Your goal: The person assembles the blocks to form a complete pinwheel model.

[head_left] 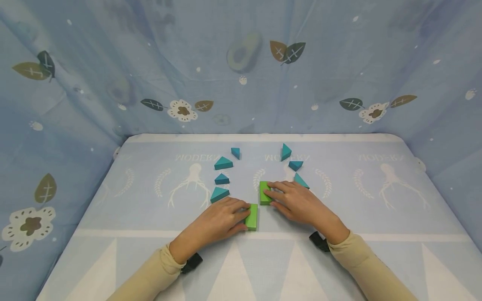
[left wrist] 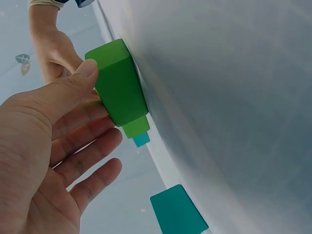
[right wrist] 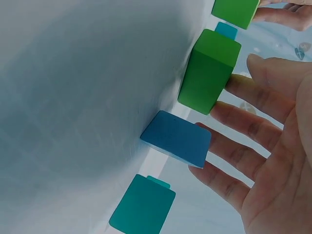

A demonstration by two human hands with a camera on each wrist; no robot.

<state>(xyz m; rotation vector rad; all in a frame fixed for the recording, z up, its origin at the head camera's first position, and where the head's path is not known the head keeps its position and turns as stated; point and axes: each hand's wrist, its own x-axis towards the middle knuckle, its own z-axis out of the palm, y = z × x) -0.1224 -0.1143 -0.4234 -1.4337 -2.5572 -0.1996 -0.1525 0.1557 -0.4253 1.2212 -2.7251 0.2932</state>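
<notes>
In the head view my left hand (head_left: 224, 219) is at the left side of a green rectangular block (head_left: 251, 217) on the table. The left wrist view shows the thumb and fingertips along one side of that green block (left wrist: 119, 85). My right hand (head_left: 295, 200) lies to the right of a second green block (head_left: 265, 193), farther back. Its fingertips touch that green block (right wrist: 209, 70) in the right wrist view, with the thumb apart from it. A blue triangular block (right wrist: 178, 139) sits near the right hand's outer fingers. A teal triangular block (head_left: 220, 194) lies just beyond the left hand.
Several teal and blue triangular blocks form two rough columns: one at left, including a teal block (head_left: 224, 163), one at right, including a blue block (head_left: 296, 165). The patterned cloth-covered table (head_left: 132, 209) meets a blue curtain (head_left: 211, 71) at its back edge.
</notes>
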